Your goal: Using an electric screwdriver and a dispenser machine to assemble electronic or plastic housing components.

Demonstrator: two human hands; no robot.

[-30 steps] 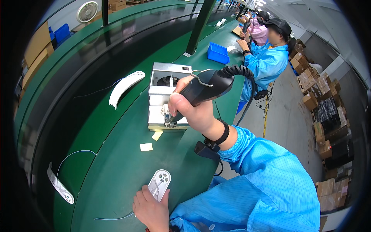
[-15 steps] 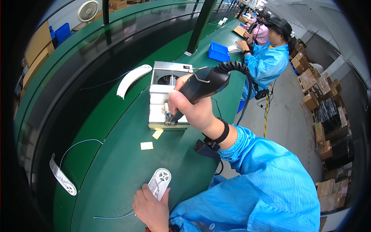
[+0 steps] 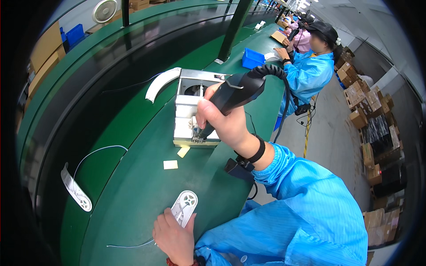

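My right hand (image 3: 228,126) is wrapped around a black electric screwdriver (image 3: 239,91) with a coiled cord. Its lower end points down at the front mechanism of a silver metal box (image 3: 183,125), apparently a screw feeder; the fingers partly hide the contact. Near the bench's front edge, my left hand (image 3: 174,235) grips a white plastic housing (image 3: 188,201). That piece is elongated, with a round spoked opening at its exposed end, and lies on the green bench. A thin pale wire (image 3: 133,246) trails left from it, and my palm covers its lower part.
On the green conveyor (image 3: 111,173) to the left lie a wired white housing (image 3: 77,193) and a curved white piece (image 3: 159,84). Yellowish paper slips (image 3: 170,165) rest before the metal box. A blue bin (image 3: 253,58) stands beyond, near a co-worker in blue (image 3: 308,75).
Both white pieces on the conveyor have shifted away and to the right, the curved one reaching the metal box's corner in view. My hands keep nearly the same positions and grips.
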